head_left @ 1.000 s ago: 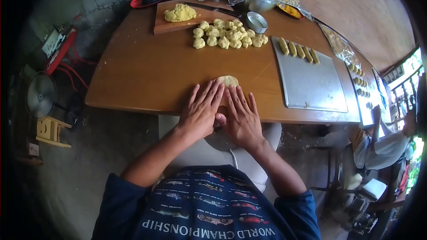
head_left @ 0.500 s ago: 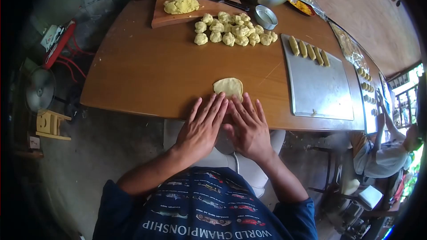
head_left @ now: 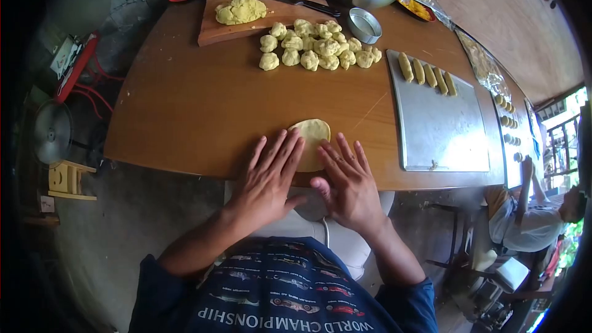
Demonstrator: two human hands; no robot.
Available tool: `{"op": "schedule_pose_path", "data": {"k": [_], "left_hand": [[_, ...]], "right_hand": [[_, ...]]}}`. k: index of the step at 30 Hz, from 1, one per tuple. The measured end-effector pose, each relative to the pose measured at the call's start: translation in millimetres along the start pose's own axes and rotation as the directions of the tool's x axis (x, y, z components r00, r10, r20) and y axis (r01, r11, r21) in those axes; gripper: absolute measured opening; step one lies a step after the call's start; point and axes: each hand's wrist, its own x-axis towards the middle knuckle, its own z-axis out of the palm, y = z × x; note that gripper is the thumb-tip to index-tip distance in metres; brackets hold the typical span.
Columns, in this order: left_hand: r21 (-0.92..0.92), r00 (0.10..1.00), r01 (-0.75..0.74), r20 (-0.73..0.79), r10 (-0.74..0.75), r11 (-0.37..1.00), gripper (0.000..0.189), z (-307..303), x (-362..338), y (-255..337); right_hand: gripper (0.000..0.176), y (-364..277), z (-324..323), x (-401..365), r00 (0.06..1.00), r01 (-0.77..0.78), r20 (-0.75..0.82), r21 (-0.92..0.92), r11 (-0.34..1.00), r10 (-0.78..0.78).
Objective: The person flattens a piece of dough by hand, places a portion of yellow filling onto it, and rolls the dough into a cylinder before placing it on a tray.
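A flattened round of pale dough (head_left: 313, 142) lies on the brown table close to its front edge. My left hand (head_left: 266, 163) is laid out with fingers extended, its fingertips at the dough's left side. On the opposite side, my right hand (head_left: 346, 176) has its fingers spread and the fingertips touching the dough's right edge. Neither hand grasps anything. Beyond them sits a cluster of lumpy dough balls (head_left: 309, 44). A larger dough mass (head_left: 240, 10) rests on a wooden cutting board (head_left: 209, 31).
A metal tray (head_left: 441, 126) with several dough rolls (head_left: 418, 71) is at the right. A knife (head_left: 296, 1) lies on the board, beside a round metal tin (head_left: 365, 26). Another person (head_left: 536, 222) works at the table's far right. A fan (head_left: 52, 132) stands at left.
My hands have moved apart, and more of the dough round shows between them. The camera view has shifted slightly. The other person's arm has moved.
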Motion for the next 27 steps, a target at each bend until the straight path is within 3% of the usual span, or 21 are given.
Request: {"op": "schedule_pose_path", "data": {"k": [2, 6, 8, 12, 14, 15, 16, 18, 21, 24, 27], "left_hand": [[0.05, 1.0, 0.002, -0.007, -0.002, 0.999, 0.126, 3.4, 1.1, -1.4], [0.003, 0.998, 0.062, -0.027, -0.062, 0.998, 0.127, -5.4, -3.2, -14.7], [-0.003, 0.993, 0.109, -0.044, -0.109, 0.994, 0.126, -13.8, -5.6, -25.3], [0.032, 0.993, 0.11, 0.048, -0.111, 0.993, 0.122, -28.7, 2.3, -45.0], [-0.041, 0.994, 0.102, 0.034, -0.1, 0.994, 0.112, -22.1, 21.2, -65.7], [-0.053, 0.991, 0.136, -0.007, -0.137, 0.989, 0.1, -16.2, 33.4, -69.2], [-0.054, 0.991, 0.13, -0.009, -0.13, 0.99, 0.1, -9.7, 45.8, -70.8], [0.109, 0.985, 0.17, -0.037, -0.167, 0.979, 0.095, -0.3, 68.2, -68.4], [0.081, 0.984, 0.175, 0.009, -0.176, 0.981, 0.092, -7.7, 81.4, -68.4], [0.056, 0.991, 0.135, 0.014, -0.136, 0.989, 0.091, -9.5, 88.2, -79.8], [-0.002, 0.993, 0.113, 0.03, -0.113, 0.994, 0.086, -9.6, 92.7, -92.8]], "right_hand": [[0.075, 8.8, -2.6, 6.2, 1.0, -0.015, 0.006, 0.009, 1.0, 0.015], [0.067, 18.7, 6.9, 9.3, 0.994, 0.108, -0.001, -0.049, 0.993, -0.108], [0.062, 25.4, 4.7, 9.7, 1.0, 0.001, -0.029, 0.141, 0.99, 0.003], [0.067, 43.9, 5.7, 22.6, 0.989, -0.127, -0.035, 0.295, 0.947, 0.144], [0.075, 54.2, 10.8, 35.6, 0.98, -0.112, -0.145, 0.17, 0.979, 0.137], [0.088, 57.4, 9.0, 44.4, 0.982, -0.157, -0.084, 0.137, 0.978, 0.17], [0.088, 57.9, 9.6, 51.9, 0.981, -0.16, -0.088, 0.133, 0.978, 0.173], [0.101, 57.2, 14.1, 63.9, 0.982, -0.189, 0.004, -0.059, 0.98, 0.19], [0.115, 62.4, 13.5, 71.4, 0.971, -0.226, 0.075, -0.035, 0.974, 0.228], [0.118, 67.9, 12.8, 77.6, 0.966, -0.248, 0.081, 0.031, 0.968, 0.245], [0.119, 62.9, 16.4, 78.6, 0.975, -0.214, 0.055, -0.054, 0.975, 0.217]]}}
